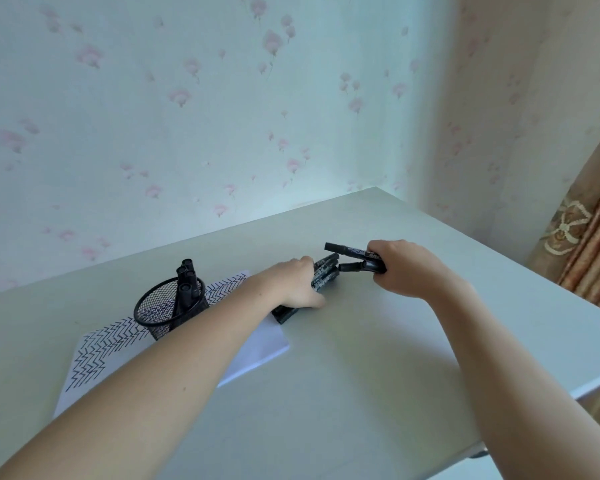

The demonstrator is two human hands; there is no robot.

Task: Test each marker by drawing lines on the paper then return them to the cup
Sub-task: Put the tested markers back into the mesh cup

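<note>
At three o'clock of the cup (171, 308), gathering markers off the desk (361, 358): left grip (297, 284) clasping a bundle (324, 273), right grip (404, 268) clutching two markers (355, 259). Overfull fists, likely spill.

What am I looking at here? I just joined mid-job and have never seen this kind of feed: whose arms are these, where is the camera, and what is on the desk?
There is no machine: a person works bare-handed, and the single picture comes from a camera worn on their head, looking forward and down. The left hand grips a bundle of black markers lying on the pale table. The right hand holds two or so more markers. A black mesh cup, with several markers standing in it, sits on a sheet of paper covered with rows of drawn lines.
</note>
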